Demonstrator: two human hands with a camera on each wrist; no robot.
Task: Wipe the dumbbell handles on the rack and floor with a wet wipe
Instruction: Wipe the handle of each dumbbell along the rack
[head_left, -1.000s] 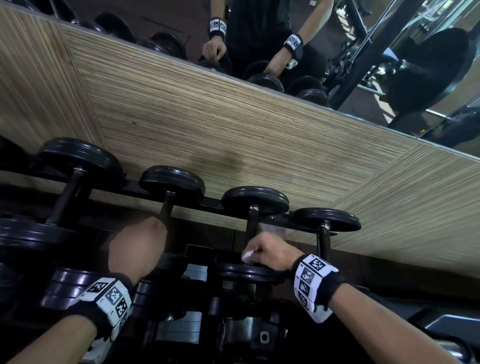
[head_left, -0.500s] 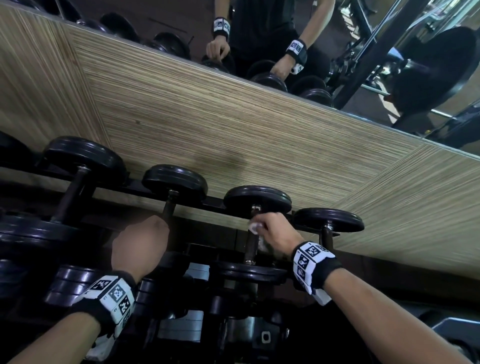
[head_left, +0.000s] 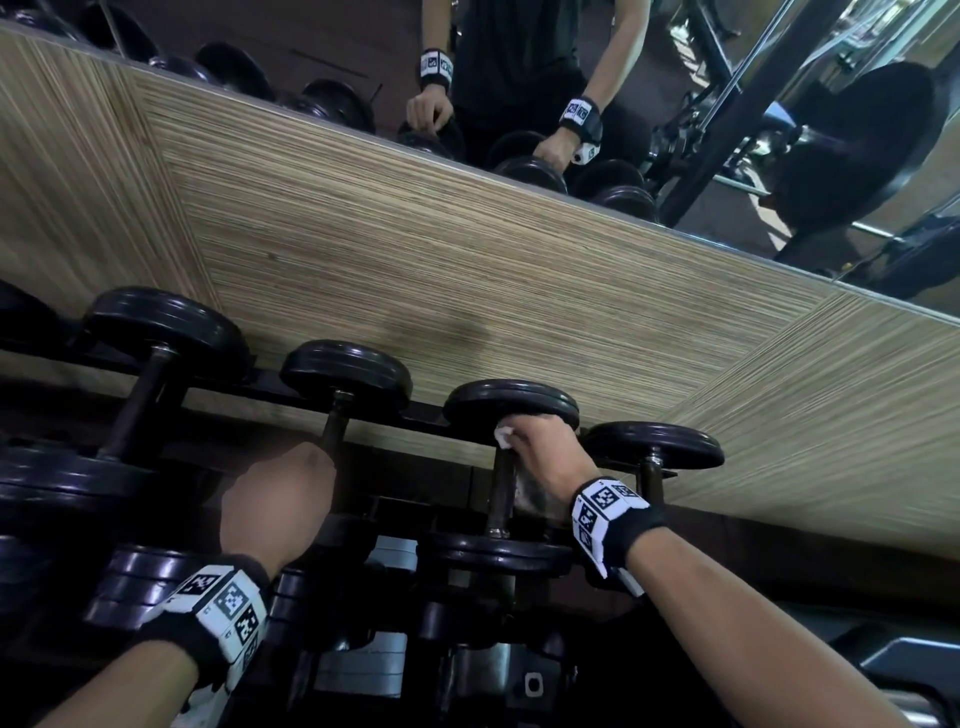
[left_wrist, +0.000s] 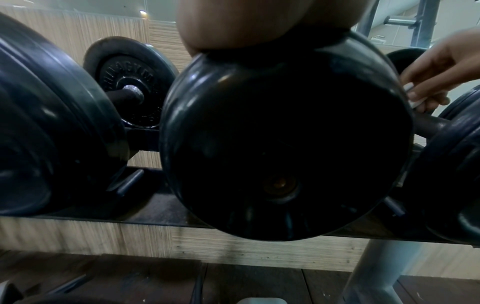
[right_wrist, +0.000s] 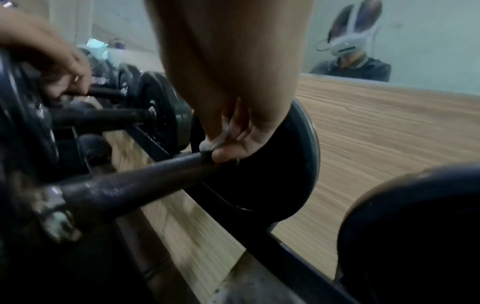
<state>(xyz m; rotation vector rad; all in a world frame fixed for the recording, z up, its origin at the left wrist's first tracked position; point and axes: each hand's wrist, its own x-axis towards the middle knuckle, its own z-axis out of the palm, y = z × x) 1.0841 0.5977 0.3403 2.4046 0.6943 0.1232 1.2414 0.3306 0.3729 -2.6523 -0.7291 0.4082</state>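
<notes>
Wet wipe against dumbbell handle

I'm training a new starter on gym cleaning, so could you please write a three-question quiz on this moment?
1. True or false: the wet wipe is in the right hand.
2. Which end of the handle is being wiped: by the far plate or the near one?
3. What does the left hand grip?

Key: 1 true. 2 the far plate. 3 the neighbouring dumbbell's handle.
</notes>
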